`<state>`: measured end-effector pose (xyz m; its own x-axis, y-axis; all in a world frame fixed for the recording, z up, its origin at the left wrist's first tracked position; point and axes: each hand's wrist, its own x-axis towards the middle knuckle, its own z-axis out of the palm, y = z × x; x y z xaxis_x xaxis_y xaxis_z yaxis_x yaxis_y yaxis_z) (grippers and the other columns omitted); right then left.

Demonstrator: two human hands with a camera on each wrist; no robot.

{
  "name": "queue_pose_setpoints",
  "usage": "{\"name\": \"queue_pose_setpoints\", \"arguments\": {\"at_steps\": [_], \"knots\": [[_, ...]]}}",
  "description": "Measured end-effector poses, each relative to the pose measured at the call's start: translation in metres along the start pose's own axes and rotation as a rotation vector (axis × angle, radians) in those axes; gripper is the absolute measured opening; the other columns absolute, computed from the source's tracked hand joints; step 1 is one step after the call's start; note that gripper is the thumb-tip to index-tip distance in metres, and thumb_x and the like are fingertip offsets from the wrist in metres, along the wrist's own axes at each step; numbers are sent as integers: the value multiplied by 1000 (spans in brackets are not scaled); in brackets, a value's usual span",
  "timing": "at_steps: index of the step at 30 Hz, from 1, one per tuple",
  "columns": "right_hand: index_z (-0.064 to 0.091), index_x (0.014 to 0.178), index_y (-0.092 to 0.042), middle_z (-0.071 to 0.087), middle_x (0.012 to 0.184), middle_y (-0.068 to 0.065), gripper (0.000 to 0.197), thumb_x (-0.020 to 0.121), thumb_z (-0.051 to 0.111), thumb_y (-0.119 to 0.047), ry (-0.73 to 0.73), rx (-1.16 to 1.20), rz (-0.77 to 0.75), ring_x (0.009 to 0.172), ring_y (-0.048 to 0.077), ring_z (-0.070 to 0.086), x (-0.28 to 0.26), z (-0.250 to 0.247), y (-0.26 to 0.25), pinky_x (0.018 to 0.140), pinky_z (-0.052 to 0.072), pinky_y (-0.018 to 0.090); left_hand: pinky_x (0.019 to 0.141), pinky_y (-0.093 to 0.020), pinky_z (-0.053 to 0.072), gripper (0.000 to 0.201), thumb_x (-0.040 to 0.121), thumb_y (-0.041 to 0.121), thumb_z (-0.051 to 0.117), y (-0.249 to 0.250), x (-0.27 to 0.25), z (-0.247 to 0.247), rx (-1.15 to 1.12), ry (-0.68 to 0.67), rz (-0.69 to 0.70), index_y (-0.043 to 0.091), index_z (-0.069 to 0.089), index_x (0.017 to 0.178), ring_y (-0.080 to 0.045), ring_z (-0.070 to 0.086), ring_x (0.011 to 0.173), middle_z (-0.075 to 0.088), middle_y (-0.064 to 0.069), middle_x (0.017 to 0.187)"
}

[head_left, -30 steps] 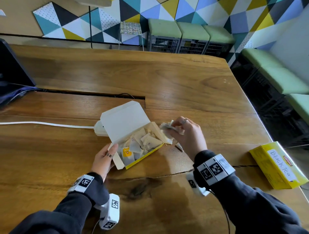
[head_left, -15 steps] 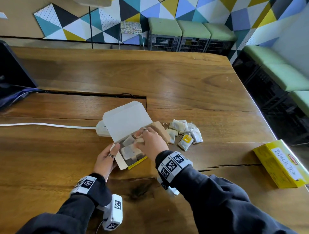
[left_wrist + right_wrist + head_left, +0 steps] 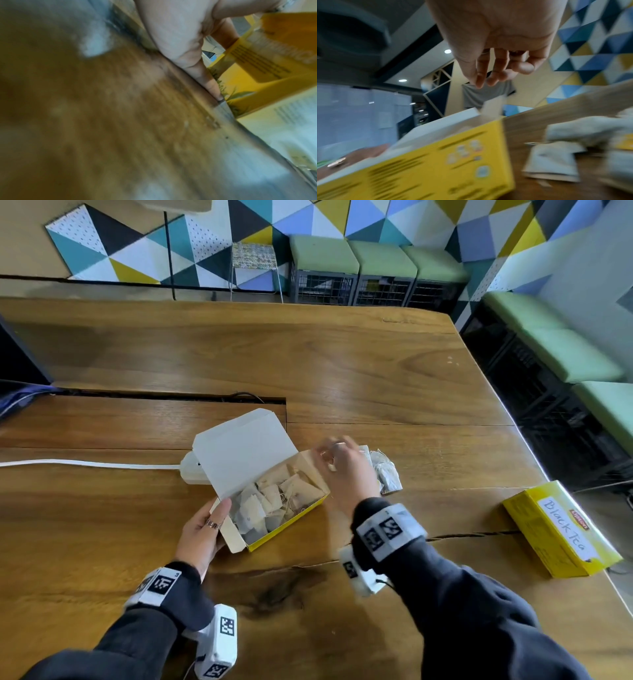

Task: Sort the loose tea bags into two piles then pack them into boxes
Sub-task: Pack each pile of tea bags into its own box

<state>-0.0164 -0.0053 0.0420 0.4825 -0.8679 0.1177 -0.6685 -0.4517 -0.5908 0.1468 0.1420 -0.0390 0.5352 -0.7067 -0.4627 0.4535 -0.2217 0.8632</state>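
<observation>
Tabletop (image 3: pixel 342 364): you see bare brown wood.
Cable (image 3: pixel 85 463): white, lying at your left.
Stools (image 3: pixel 376 261): green-cushioned, beyond the far edge.

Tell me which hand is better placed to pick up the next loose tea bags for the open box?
Probably the right hand. It hovers empty directly over the loose tea bags, beside the open box. The left hand holds the box's near end steady.

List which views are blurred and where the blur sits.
Head view: mostly sharp, only the right hand smears with motion above the open box. Left wrist view: the table is heavily blurred, the left hand clearer. Right wrist view: the box and tea bags streak with motion; the hand is fairly sharp.
</observation>
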Motion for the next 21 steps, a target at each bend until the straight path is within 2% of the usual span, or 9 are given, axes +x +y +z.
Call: {"name": "queue_pose_setpoints", "arguments": {"at_steps": [2,4,6,8,10,13,15,18,21], "knots": [[57,110,-20,51,116,6,28,89,56,-38,42,-46,219,111,23,44,7,-15,38,85,42,30,75,-30,48,24,92,26,51,1,0,0,-3,-5,0,20,57,115,-16,59,95,64,0,105],[38,133,-21,37,133,12,61,83,60,-49,-64,-191,488,128,33,28,9,-24,74,102,33,43,73,-28,47,22,92,25,51,1,-1,1,4,-2,3,22,58,113,-14,59,93,64,1,103],[18,144,-20,29,143,14,90,76,66,-53,-159,-210,627,135,35,20,8,-26,95,108,26,47,76,-29,47,22,92,27,52,1,-1,1,17,1,4,23,58,113,-16,59,95,64,1,104],[10,147,-17,32,145,13,104,71,75,-47,-194,-126,641,137,34,21,7,-20,105,110,26,47,81,-32,47,23,91,29,53,0,0,0,34,6,4,24,59,113,-17,58,99,65,1,106],[16,144,-14,42,139,13,101,68,80,-36,-162,-43,624,134,33,27,4,-11,110,109,31,47,90,-35,45,21,90,30,54,-1,2,-1,51,14,-1,27,60,110,-19,58,104,64,0,109],[34,128,-15,55,123,14,75,70,79,-30,-84,44,648,121,33,45,-4,-2,113,100,40,48,98,-40,43,18,89,33,55,-2,3,-3,71,24,-12,31,61,107,-21,56,110,64,-1,113],[41,119,-15,61,116,13,60,73,77,-27,-50,125,662,107,30,56,-9,-2,113,95,45,44,97,-39,43,16,90,31,54,-1,2,-2,69,20,-11,31,61,105,-20,56,109,64,-1,111],[41,126,-7,59,115,13,62,76,75,-21,-39,206,657,95,25,57,-11,-10,116,80,47,31,93,-37,42,16,91,29,53,0,0,0,67,10,-7,29,59,106,-20,55,107,62,-3,112],[51,121,-4,63,112,13,57,73,77,-23,-61,183,632,96,27,62,-15,-18,125,83,53,36,94,-37,43,18,91,30,53,0,0,-1,70,6,-13,28,58,109,-20,54,109,61,-3,115]]}}
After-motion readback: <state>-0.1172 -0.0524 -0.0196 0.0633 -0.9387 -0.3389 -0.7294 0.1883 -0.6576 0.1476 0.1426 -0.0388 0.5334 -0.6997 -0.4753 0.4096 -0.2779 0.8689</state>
